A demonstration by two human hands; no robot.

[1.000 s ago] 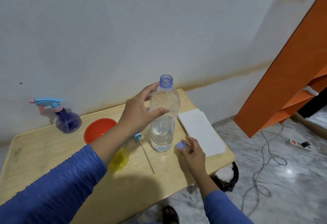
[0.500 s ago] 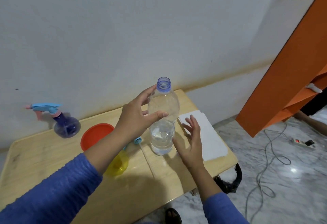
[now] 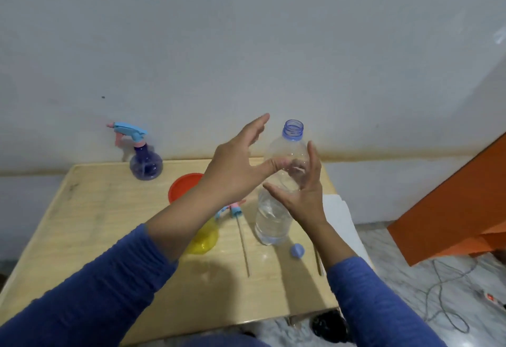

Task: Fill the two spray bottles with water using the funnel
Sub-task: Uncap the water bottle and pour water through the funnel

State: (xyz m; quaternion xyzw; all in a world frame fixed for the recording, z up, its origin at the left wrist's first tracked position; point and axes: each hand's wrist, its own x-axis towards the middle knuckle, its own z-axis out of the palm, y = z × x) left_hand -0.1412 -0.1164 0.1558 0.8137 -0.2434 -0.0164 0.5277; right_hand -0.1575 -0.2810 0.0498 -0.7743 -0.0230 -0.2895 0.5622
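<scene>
Counter (image 3: 109,237), near to far. Blue cap (image 3: 297,251): lying loose beside the water bottle's base; one second earlier it was in the right fingers. Water bottle (image 3: 276,209): standing uncapped, partly full. Right hand (image 3: 301,196): spread open, closing on the bottle's right side, having risen from the counter. Left hand (image 3: 235,171): fingers opening, thumb touching the bottle shoulder, earlier gripping. Yellow spray bottle (image 3: 204,240): lying under the left forearm. Red funnel (image 3: 183,186). Purple spray bottle (image 3: 145,163): standing at the wall.
</scene>
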